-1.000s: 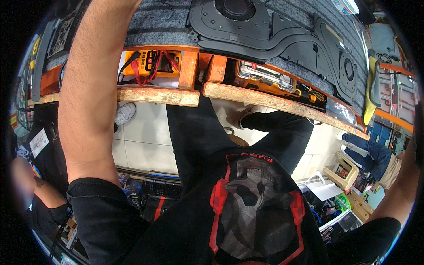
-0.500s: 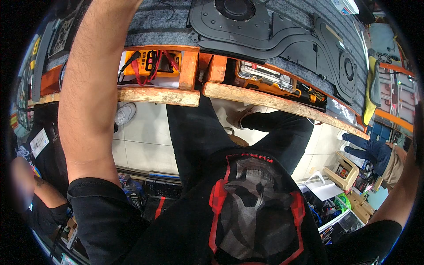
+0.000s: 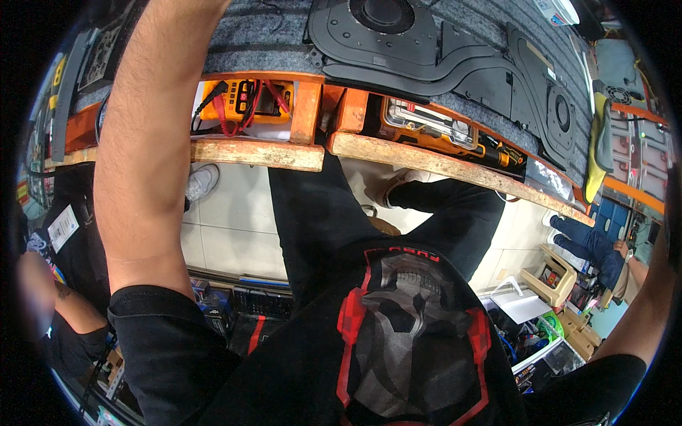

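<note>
Neither of my hands is in the picture. My left forearm reaches up across the bench edge and leaves at the top, so what that hand touches is hidden. At the far right rim only part of my right arm shows. Nearest to the left arm, on the grey ribbed mat point(image 3: 284, 46), lies a black laptop cooling assembly point(image 3: 462, 78) with two round fans and flat curved pipes. A yellow multimeter point(image 3: 266, 99) with red and black leads sits in the open drawer below.
A second drawer holds a clear-lidded tool case point(image 3: 426, 124) and a yellow-black tool point(image 3: 497, 155). A yellow-grey cloth point(image 3: 599, 145) hangs over the bench's right end. A white tub point(image 3: 558, 11) stands at the back. Other people are at left and right; a beige stool point(image 3: 547, 273) stands at right.
The person in the right background has shifted posture, with a hand now showing near the lap. The bench view has slid very slightly; my arms look nearly still.
</note>
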### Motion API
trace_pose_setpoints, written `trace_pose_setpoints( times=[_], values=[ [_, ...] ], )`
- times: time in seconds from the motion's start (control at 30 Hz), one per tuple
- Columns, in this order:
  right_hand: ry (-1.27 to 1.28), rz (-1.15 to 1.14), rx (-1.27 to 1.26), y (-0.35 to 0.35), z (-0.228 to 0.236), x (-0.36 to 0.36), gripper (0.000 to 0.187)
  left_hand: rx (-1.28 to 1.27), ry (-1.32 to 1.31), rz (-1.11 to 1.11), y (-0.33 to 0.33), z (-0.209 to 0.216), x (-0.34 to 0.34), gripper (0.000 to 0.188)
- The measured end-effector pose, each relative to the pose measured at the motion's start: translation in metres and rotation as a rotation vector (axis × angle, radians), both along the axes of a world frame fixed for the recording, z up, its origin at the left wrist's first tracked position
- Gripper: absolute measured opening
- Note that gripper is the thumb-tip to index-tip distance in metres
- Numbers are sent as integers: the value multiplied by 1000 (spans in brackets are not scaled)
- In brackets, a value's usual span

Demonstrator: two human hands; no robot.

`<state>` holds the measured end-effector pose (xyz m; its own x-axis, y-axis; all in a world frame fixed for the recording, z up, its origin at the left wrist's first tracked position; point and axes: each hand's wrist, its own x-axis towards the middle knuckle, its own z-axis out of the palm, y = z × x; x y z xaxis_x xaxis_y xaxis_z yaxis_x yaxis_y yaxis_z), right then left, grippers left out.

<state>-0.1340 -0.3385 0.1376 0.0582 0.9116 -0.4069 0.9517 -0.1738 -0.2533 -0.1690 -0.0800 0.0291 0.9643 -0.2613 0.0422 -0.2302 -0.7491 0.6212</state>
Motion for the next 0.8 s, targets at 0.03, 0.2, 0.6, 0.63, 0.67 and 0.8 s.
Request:
trace_pose_setpoints(
  times=[0.03,0.2,0.6,0.63,0.67,0.8],
  values=[
    [-1,-3,-4,0,1,2,38,-8,-5,-13,1,-2,2,25],
    [-5,4,-2,4,3,2,37,-24,75,24,3,-3,11,25],
    [-6,14,-12,11,5,5,34,-45,50,-36,6,-1,8,25],
    [-2,12,-13,11,4,4,34,-46,55,-33,6,-2,9,24],
    [-1,13,-11,12,4,4,34,-45,59,-28,5,-1,8,24],
    [2,11,-20,17,7,7,33,-37,71,-6,4,-5,13,25]
  ],
)
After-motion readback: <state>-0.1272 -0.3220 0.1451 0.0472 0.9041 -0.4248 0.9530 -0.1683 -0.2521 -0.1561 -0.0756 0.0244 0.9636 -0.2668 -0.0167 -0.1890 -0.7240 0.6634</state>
